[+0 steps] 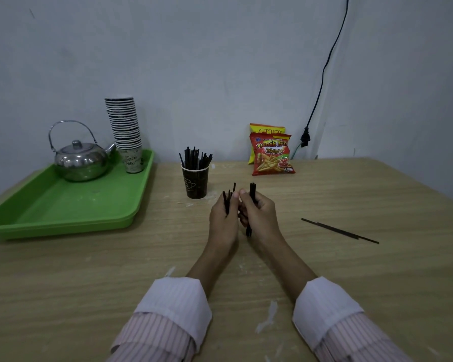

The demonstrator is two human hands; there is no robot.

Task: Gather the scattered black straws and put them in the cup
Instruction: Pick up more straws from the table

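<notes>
A pale wall (220, 61) stood behind a wooden table (89, 283). Near the middle of the table both hands were raised side by side, thumbs nearly touching. The left hand (224, 220) curled round a few loose black straws (227, 202), their tips fanning above the fingers. The right hand (260, 218) gripped a tighter bundle (252, 192) upright, its ends showing above and below the fist. Just beyond the hands and a little to the left stood the dark cup (195, 182), holding many straws (195, 159). Two more straws (338, 230) lay flat on the table well to the right of the right hand, their ends overlapping. On the far left sat a green tray (63, 205) carrying a metal kettle (81, 163) and a stack of paper cups (124, 124). Two snack bags (272, 155) leaned against the wall.
</notes>
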